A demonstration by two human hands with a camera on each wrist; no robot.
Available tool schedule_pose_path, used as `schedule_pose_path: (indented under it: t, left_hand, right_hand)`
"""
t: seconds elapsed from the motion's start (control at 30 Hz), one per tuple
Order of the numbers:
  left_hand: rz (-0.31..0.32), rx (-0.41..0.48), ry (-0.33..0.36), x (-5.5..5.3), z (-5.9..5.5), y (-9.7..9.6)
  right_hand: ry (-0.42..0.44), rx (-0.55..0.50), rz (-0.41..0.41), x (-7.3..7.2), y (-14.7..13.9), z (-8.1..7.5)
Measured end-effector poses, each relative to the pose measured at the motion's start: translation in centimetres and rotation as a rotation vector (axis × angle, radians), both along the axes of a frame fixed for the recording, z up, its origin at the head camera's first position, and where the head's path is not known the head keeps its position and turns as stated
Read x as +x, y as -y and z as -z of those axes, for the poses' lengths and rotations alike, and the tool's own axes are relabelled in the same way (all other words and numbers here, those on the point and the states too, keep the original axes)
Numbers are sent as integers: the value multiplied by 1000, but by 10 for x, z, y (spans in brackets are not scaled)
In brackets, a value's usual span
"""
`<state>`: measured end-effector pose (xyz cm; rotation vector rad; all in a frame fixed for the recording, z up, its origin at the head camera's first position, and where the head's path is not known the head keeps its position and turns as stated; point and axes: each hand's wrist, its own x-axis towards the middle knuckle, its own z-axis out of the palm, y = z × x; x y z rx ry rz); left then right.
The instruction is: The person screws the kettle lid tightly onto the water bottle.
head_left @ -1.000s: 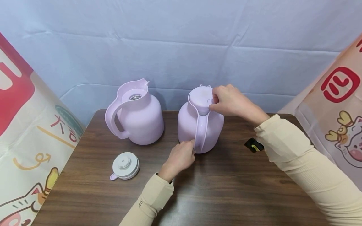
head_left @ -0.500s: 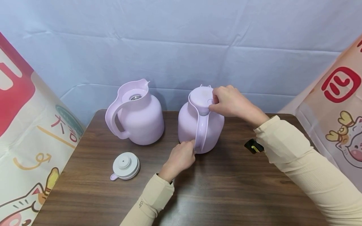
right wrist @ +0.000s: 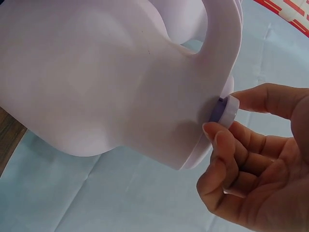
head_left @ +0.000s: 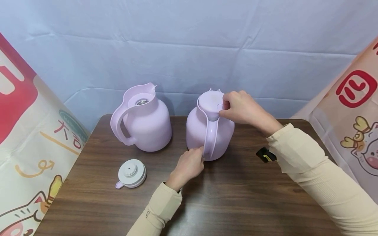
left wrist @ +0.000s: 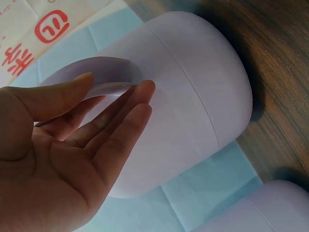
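Two lilac thermos jugs stand on the table in the head view. My left hand [head_left: 188, 165] holds the handle [head_left: 210, 136] of the right-hand jug [head_left: 195, 129], thumb on one side and fingers on the other in the left wrist view. At the top of that jug sits a round lilac lid [head_left: 210, 100], level in its mouth. My right hand [head_left: 240, 107] pinches the lid's small tab [right wrist: 231, 111] between thumb and fingers. The left-hand jug [head_left: 150, 127] has an uncovered mouth with a metallic opening. Its handle points left.
Another lid [head_left: 132, 173], grey side up with a lilac tab, lies on the wooden table [head_left: 236, 203] in front of the left jug. A black and yellow object [head_left: 265, 154] shows beside the right sleeve. Pale blue cloth [head_left: 177, 49] hangs behind; printed panels flank both sides.
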<state>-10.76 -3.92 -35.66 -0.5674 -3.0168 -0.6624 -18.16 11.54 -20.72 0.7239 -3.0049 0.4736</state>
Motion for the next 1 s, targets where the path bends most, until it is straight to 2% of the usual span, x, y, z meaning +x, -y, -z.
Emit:
schedule_pose_path:
  t: [0.57,0.83,1.0]
  left_hand:
    - [5,34,-23,3,5,1]
    - [2,50,-17,4,7,1]
    - [11,44,-34,5,9,2]
  right_hand:
    - [4,-73,14,4,-5,4]
    - [-30,-87,3,6,-8,6]
    - [-11,-114,13,9,-10,7]
